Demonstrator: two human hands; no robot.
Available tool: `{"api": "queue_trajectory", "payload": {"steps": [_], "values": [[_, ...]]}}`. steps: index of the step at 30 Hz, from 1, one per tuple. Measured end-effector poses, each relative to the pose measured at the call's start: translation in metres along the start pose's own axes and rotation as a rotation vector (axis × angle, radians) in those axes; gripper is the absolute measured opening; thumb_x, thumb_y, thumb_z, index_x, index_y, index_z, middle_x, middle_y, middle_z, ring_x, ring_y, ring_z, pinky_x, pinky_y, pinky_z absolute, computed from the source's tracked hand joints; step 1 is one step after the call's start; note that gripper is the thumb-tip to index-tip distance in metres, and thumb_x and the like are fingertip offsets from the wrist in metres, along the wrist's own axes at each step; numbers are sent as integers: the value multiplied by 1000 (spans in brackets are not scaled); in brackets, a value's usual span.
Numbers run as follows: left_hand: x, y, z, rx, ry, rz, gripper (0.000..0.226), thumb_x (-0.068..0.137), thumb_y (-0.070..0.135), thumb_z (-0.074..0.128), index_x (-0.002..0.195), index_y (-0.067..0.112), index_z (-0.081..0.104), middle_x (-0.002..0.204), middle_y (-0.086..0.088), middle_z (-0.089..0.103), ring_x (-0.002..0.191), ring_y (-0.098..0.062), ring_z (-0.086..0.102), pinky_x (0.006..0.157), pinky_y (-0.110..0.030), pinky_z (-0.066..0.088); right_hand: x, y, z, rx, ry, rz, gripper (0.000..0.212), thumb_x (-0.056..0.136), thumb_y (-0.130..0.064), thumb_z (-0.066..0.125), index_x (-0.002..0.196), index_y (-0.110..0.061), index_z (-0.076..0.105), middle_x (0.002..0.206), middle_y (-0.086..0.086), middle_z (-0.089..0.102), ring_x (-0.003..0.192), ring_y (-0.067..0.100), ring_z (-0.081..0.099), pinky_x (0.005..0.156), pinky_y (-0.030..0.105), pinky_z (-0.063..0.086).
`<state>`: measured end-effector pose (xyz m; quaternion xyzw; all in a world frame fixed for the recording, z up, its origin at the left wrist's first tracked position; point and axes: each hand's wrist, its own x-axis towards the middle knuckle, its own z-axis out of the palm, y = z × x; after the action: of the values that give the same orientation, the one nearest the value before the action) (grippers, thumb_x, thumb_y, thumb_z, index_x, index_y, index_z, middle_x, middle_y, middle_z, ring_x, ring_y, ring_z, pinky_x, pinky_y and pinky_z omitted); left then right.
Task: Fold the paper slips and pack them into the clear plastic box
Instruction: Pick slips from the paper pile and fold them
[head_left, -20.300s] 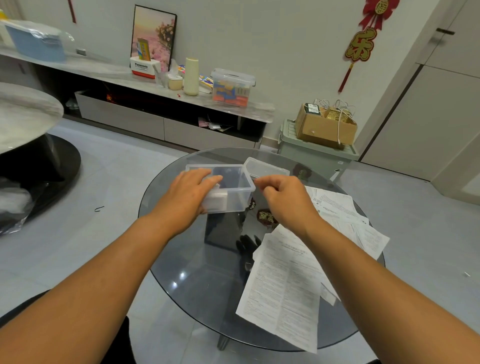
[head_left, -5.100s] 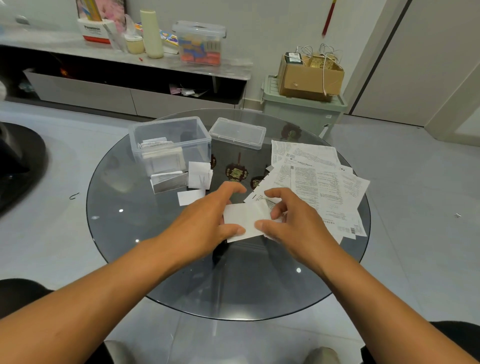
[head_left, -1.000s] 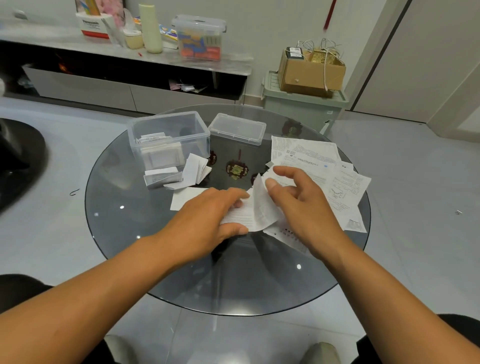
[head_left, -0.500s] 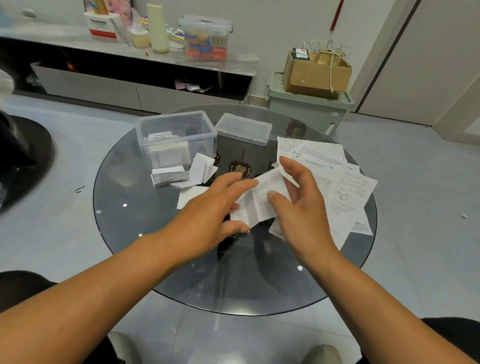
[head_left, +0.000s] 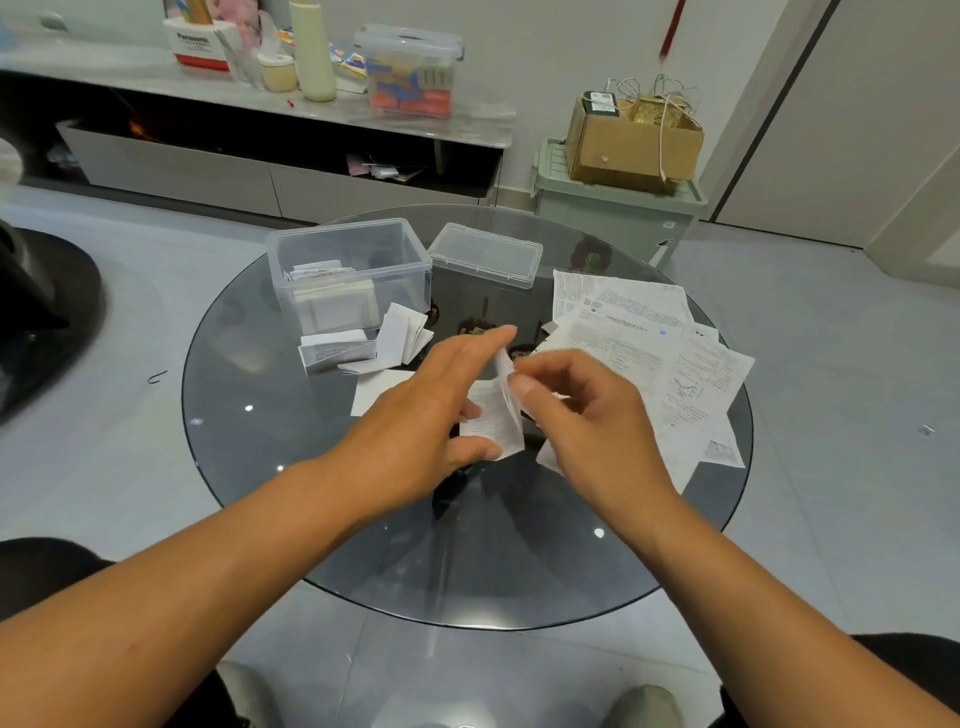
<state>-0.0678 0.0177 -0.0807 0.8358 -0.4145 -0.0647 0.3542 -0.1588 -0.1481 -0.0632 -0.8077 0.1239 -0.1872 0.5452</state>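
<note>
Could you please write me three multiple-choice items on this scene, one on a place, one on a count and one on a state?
1. Where is the lid?
A. On the box
B. On the table, right of the box
C. On the floor

2. How many hands hold the slip being folded?
A. None
B. One
C. Two

3. What state is the box in?
A. Open, with folded slips inside
B. Closed and full
C. Open and bare

Answers:
1 B: the lid lies on the glass table beside the box.
2 C: the left hand and right hand both pinch the slip.
3 A: the box has no lid on, and folded slips show through its wall.
</note>
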Motion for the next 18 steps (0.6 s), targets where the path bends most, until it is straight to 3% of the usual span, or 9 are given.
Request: {"api": "queue_trajectory", "payload": {"steps": [3, 6, 8, 9, 12, 16, 18], "values": [[0, 0, -2, -6, -3, 10, 103, 83, 31, 83, 152, 56, 11, 154, 23, 25, 107, 0, 60, 93, -27, 57, -3, 6, 2, -145, -71, -19, 7, 93, -36, 72, 99, -35, 74, 99, -25, 70, 99, -2, 63, 85, 24, 49], [1, -2, -5, 20, -31, 29, 98, 83, 31, 82, 154, 51, 17, 158, 22, 18, 110, 0, 59, 96, -27, 55, -4, 6, 1, -313, -125, -55, 12, 98, -37, 65, 100, -35, 76, 100, -24, 70, 102, 5, 60, 92, 35, 49], [1, -3, -10, 118, -83, 38, 82, 84, 38, 80, 151, 45, 34, 159, 20, 20, 118, 0, 53, 99, -24, 48, -2, 10, 0, -444, -179, -75, 16, 101, -34, 61, 107, -35, 76, 105, -20, 73, 102, 10, 61, 96, 44, 48], [2, -5, -12, 183, -111, 51, 68, 85, 42, 78, 145, 42, 46, 155, 18, 31, 120, -1, 51, 98, -24, 47, -2, 13, 0, -469, -195, -66, 19, 102, -31, 59, 110, -35, 75, 107, -18, 73, 102, 10, 62, 97, 45, 48], [4, -10, -14, 332, -114, 101, 29, 91, 45, 70, 117, 33, 70, 120, 15, 65, 108, -11, 57, 87, -35, 50, 0, 15, -4, -410, -168, -3, 29, 103, -18, 54, 118, -35, 72, 113, -19, 70, 102, 8, 64, 96, 37, 53], [6, -8, -14, 197, -52, -12, 18, 98, 42, 60, 97, 31, 74, 84, 11, 70, 77, -7, 61, 66, -27, 48, 5, 13, -12, -387, -204, 79, 48, 97, -1, 56, 126, -39, 66, 123, -14, 60, 109, 5, 59, 79, 16, 51], [7, -6, -15, 80, -47, -90, 16, 99, 39, 60, 92, 31, 72, 74, 10, 67, 68, -4, 59, 58, -18, 41, 8, 14, -15, -441, -218, 80, 41, 93, -11, 68, 120, -42, 67, 115, -18, 57, 106, 7, 57, 86, 25, 51]]}}
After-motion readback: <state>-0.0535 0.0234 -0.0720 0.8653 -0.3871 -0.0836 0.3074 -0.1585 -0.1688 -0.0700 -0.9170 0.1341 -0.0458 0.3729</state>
